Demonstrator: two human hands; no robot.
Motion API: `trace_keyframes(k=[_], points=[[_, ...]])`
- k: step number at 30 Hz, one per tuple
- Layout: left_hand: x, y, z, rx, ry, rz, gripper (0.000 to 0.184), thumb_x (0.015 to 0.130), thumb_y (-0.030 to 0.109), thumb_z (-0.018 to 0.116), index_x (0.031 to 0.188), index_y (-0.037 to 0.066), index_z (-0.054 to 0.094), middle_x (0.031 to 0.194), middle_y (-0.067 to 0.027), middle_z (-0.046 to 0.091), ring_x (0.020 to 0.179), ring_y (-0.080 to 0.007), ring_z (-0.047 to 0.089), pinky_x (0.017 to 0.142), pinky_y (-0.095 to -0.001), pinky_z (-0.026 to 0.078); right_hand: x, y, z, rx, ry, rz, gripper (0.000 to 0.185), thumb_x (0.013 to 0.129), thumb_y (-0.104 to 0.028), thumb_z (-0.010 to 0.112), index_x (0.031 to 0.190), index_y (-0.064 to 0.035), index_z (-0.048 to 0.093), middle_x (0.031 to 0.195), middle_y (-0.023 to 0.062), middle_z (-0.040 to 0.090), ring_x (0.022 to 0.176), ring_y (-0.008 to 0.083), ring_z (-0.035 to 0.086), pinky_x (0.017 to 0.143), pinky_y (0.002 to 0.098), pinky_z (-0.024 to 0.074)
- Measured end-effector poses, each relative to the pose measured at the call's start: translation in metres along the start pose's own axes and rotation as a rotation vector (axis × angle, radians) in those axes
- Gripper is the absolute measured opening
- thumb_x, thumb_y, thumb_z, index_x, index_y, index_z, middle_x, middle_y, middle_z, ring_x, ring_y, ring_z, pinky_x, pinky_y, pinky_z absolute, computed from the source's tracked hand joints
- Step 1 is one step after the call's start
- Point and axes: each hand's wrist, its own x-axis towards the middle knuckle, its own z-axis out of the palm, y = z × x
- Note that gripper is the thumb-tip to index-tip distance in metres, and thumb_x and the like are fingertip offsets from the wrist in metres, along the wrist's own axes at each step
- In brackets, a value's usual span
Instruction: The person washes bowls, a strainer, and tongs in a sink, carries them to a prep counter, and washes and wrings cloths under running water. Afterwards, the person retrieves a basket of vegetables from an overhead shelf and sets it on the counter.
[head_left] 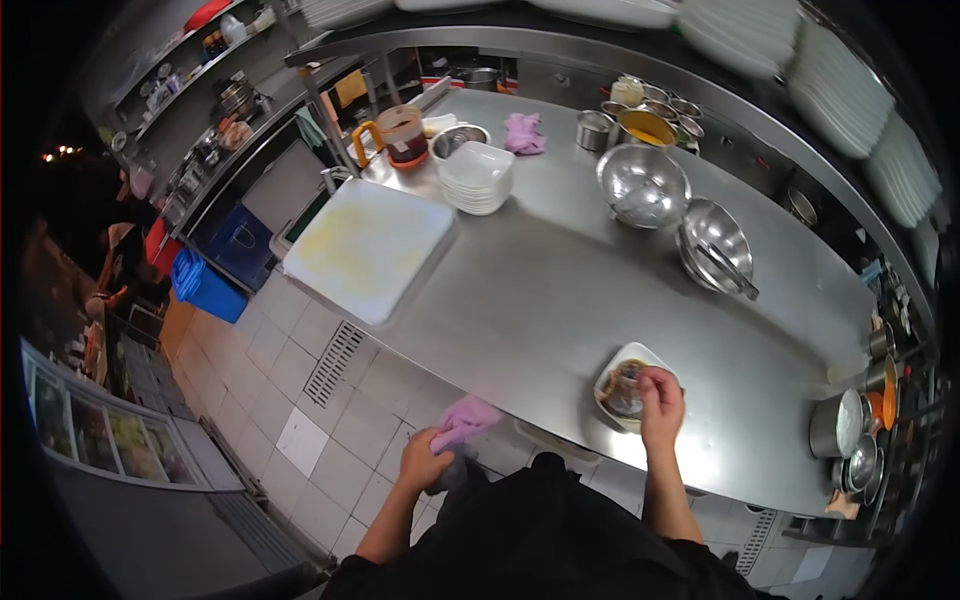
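Observation:
My left hand (425, 459) is closed round a pink cloth (465, 422), held off the front edge of the steel table (520, 290). On the table, my right hand (660, 400) is over the right side of a white square dish (645, 352). Its fingers are pinched together above dark food (625, 388) in the dish. What the fingertips hold, if anything, is too small to make out.
A white cutting board (368, 248) lies at the table's left end, beside stacked white bowls (476, 180). Steel bowls (645, 185), one holding tongs (728, 270), stand at the back right. Pots (835, 425) line the right edge. Plates (840, 90) hang overhead on a shelf.

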Motion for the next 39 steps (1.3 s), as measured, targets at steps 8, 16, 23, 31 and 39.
trace_keyframes(k=[8,16,23,31,39], points=[[-0.035,-0.187,-0.065,0.084,0.063,-0.492,0.043,0.064,0.032,0.067,0.100,0.008,0.065,0.093,-0.0163,0.067,0.090,-0.0348,0.064,0.080,-0.0429,0.050,0.100,0.063,0.210,-0.143,-0.041,-0.053,0.018,0.091,-0.014,0.057,0.106,-0.0048,0.062,0.086,0.0036,0.063,0.076,0.0117,0.060,0.067,0.0251,0.0478],[-0.111,-0.310,-0.122,-0.045,0.170,-0.809,0.045,0.060,0.035,0.070,0.091,0.002,0.066,0.087,-0.0197,0.068,0.084,-0.0330,0.067,0.075,-0.0422,0.052,0.298,0.039,0.316,-0.113,-0.069,-0.032,0.034,0.089,-0.018,0.060,0.121,-0.0084,0.056,0.103,0.0057,0.063,0.073,0.0132,0.061,0.063,0.0283,0.0487],[-0.095,-0.274,-0.142,-0.374,0.282,-1.042,0.043,0.061,0.031,0.069,0.090,0.000,0.066,0.084,-0.0201,0.067,0.082,-0.0336,0.066,0.075,-0.0416,0.052,0.492,0.105,0.368,-0.620,-0.154,-0.256,0.048,0.082,-0.020,0.064,0.128,-0.0090,0.053,0.127,0.0138,0.056,0.120,0.0308,0.052,0.099,0.0382,0.0416],[-0.049,-0.243,-0.146,-0.127,0.203,-1.120,0.042,0.062,0.030,0.069,0.091,0.000,0.065,0.086,-0.0208,0.067,0.083,-0.0342,0.066,0.075,-0.0415,0.052,0.601,0.189,0.419,-0.781,-0.464,-0.595,0.063,0.081,-0.021,0.066,0.138,-0.0061,0.043,0.136,0.0161,0.050,0.122,0.0336,0.051,0.103,0.0394,0.0394],[-0.003,-0.304,-0.180,0.027,0.157,-0.926,0.042,0.063,0.029,0.068,0.091,-0.001,0.065,0.088,-0.0215,0.067,0.084,-0.0348,0.065,0.075,-0.0415,0.052,0.535,0.210,0.385,-0.787,-0.343,-0.206,0.057,0.085,-0.034,0.061,0.134,-0.0108,0.046,0.126,0.0195,0.056,0.115,0.0379,0.053,0.096,0.0424,0.0414]])
